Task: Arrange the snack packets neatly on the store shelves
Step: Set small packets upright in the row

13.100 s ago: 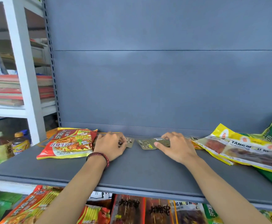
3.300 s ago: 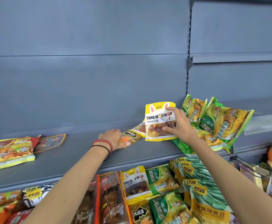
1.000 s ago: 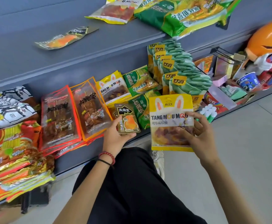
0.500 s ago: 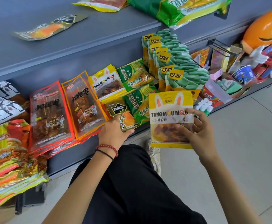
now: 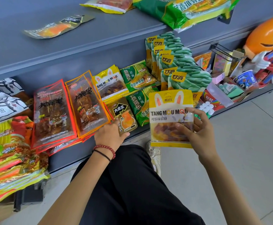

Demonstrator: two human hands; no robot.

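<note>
My right hand [image 5: 199, 132] grips a yellow Tang Mou Mou gummy packet [image 5: 169, 117] by its right edge, upright in the air in front of the lower shelf. My left hand [image 5: 110, 135] holds a small olive-gold packet [image 5: 124, 118] with an orange picture, set down at the lower shelf's front edge among the stacks. Behind it lies a matching stack of yellow Tang Mou Mou packets [image 5: 110, 83]. Green noodle-snack packets [image 5: 137, 77] sit just right of that stack.
Red and orange skewer packets [image 5: 71, 108] fill the lower shelf to the left, beyond them red-yellow noodle bags [image 5: 7, 146]. Green bean packets [image 5: 178, 62] stand at the right. The grey upper shelf [image 5: 100, 38] carries a flat olive packet [image 5: 58, 25] and green bags [image 5: 189, 10]. An orange mascot figure [image 5: 267, 34] stands far right.
My left hand has lowered the small olive-gold packet onto the lower shelf's front pile. My right hand keeps the yellow gummy packet almost where it was. The view has tilted slightly.
</note>
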